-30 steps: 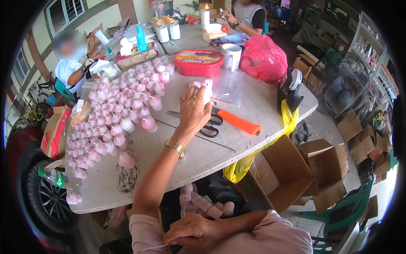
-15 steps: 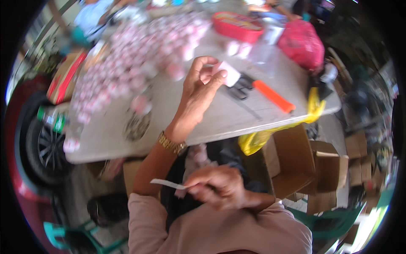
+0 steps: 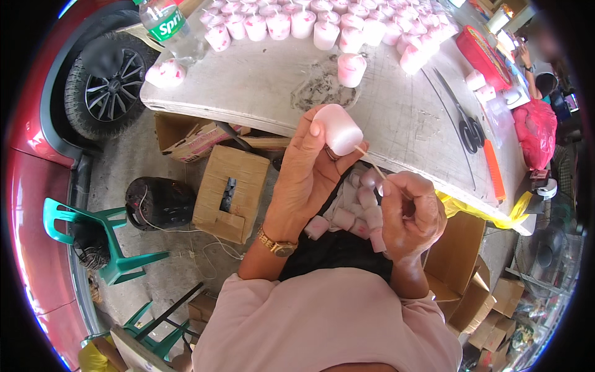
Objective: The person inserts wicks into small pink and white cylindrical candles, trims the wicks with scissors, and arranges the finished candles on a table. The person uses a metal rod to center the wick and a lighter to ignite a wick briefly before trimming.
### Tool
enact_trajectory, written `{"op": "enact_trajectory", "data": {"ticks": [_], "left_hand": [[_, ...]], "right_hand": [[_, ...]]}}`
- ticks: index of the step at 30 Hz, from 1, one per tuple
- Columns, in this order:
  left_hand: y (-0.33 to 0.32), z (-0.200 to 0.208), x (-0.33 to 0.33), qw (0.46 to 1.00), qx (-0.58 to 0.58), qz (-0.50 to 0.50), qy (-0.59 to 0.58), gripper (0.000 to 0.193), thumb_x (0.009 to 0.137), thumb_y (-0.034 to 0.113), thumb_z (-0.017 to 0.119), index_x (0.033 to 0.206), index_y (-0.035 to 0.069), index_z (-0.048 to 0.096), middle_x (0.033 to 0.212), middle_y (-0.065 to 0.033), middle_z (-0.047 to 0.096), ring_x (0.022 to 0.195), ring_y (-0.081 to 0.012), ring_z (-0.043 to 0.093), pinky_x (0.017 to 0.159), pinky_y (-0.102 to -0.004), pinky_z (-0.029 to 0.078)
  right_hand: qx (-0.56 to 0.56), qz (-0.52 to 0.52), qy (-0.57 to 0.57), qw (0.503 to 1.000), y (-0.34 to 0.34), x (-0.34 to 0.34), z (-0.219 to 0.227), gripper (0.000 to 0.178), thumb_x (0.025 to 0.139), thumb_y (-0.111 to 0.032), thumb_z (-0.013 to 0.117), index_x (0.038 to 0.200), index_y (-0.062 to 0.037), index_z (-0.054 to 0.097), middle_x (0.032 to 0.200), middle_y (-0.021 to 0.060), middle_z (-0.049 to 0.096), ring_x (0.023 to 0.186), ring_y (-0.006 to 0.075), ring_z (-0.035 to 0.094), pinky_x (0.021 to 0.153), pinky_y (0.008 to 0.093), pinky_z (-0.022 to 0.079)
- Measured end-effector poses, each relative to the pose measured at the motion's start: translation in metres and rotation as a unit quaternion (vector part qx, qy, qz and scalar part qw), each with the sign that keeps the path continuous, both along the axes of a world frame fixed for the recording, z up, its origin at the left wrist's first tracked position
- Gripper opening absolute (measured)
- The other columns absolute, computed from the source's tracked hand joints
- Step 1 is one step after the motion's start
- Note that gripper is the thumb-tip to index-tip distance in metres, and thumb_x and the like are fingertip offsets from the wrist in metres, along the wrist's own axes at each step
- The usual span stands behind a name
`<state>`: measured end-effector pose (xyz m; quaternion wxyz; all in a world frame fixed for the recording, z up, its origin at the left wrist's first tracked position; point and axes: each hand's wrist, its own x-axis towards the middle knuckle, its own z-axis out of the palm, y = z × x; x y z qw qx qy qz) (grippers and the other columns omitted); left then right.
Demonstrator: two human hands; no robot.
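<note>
A pale pink-and-white votive candle (image 3: 338, 131) lies tilted in my left hand (image 3: 302, 170), the fingers and thumb closed round it. From the candle's lower end runs a thin, pale wick (image 3: 374, 164). My right hand (image 3: 412, 214) pinches the wick's far end between thumb and fingertips. More unlit candles (image 3: 343, 219) are heaped in my lap below the hands, partly hidden by the right one. On the table just beyond my left hand, one candle (image 3: 351, 70) stands apart from crowded rows of candles (image 3: 302, 25).
Scissors (image 3: 469, 133), a long orange-handled tool (image 3: 494, 169) and a red oval tub (image 3: 484, 57) are on the table's (image 3: 396, 118) right. A plastic bottle (image 3: 168, 28) stands far left. Cardboard boxes (image 3: 230, 192), a green chair (image 3: 118, 245) and a red car (image 3: 46, 186) surround it.
The view has swung left and down. My hands, apart before, are now together: the left has come back from over the table, and the right has risen to it, holding the wick.
</note>
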<state>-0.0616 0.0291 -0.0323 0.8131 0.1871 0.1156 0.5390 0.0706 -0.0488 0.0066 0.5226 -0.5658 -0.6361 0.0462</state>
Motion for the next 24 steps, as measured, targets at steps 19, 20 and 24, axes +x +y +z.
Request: {"op": "enact_trajectory", "data": {"ticks": [19,20,24], "left_hand": [[-0.0019,0.0005,-0.0003,0.998,0.043,0.052,-0.006,0.038,0.097,0.024,0.057,0.128,0.007,0.041,0.115,-0.0092,0.057,0.103,-0.0241,0.063,0.091,-0.0343,0.053],[-0.0025,0.0005,-0.0009,0.997,0.046,0.056,0.002,0.039,0.097,0.024,0.058,0.127,0.007,0.041,0.113,-0.0095,0.057,0.102,-0.0242,0.063,0.09,-0.0342,0.053],[-0.0042,0.001,-0.0035,0.996,0.056,0.074,0.004,0.04,0.096,0.023,0.06,0.127,0.007,0.04,0.11,-0.0108,0.058,0.101,-0.025,0.064,0.089,-0.0347,0.053]], "right_hand": [[0.028,-0.023,-0.076,0.996,0.0049,-0.0066,0.0022,0.024,0.072,0.012,0.069,0.089,-0.0025,0.059,0.065,0.0084,0.057,0.05,0.0176,0.055,0.045,0.0254,0.042],[0.027,-0.023,-0.072,0.997,0.0046,-0.0073,0.0024,0.024,0.072,0.012,0.069,0.089,-0.0028,0.059,0.065,0.0084,0.057,0.051,0.0176,0.055,0.045,0.0255,0.043],[0.008,-0.007,-0.041,0.999,0.0043,-0.0108,0.0039,0.025,0.073,0.012,0.069,0.09,-0.0031,0.059,0.067,0.0077,0.058,0.051,0.0172,0.055,0.045,0.0255,0.042]]}}
